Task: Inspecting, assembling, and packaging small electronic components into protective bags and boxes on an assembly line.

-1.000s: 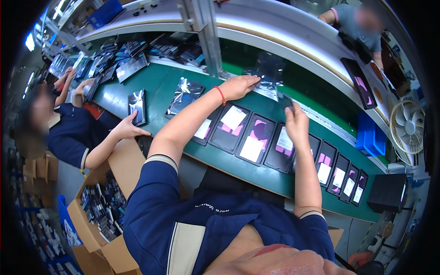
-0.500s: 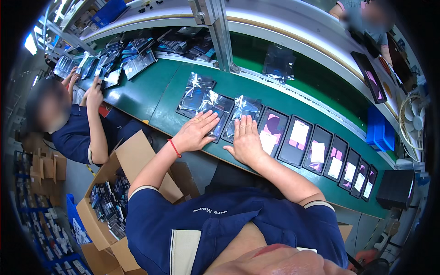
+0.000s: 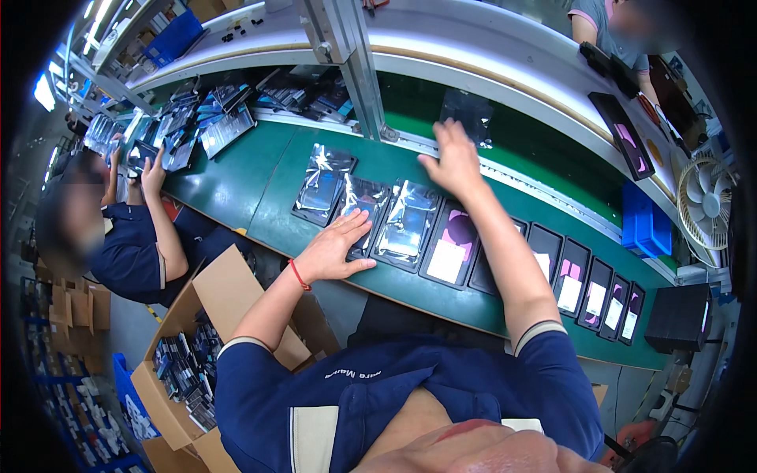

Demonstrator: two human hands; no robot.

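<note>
My left hand (image 3: 341, 244) lies flat with its fingers spread on a clear-bagged dark packet (image 3: 364, 195), which rests on a black tray. My right hand (image 3: 456, 165) reaches to the back of the green bench, slightly blurred, fingers extended and nothing visibly held. Its fingertips overlap the lower edge of another bagged dark packet (image 3: 467, 114); contact is unclear. Bagged packets also cover the trays on either side, one at the left (image 3: 324, 185) and one at the right (image 3: 408, 217). Beyond them stands a black tray (image 3: 449, 244) with a pink insert and white card.
Several similar trays (image 3: 571, 276) continue rightward, some partly behind my right forearm. A black box (image 3: 680, 322), blue bin (image 3: 645, 221) and white fan (image 3: 710, 203) stand at the right. A metal post (image 3: 355, 79) rises behind the bench. At left, a co-worker (image 3: 130, 244) handles packets beside a pile (image 3: 225, 130).
My right hand has left the bagged packet over the right tray and moved up and away toward the packet at the back. My left hand stays on its packet.
</note>
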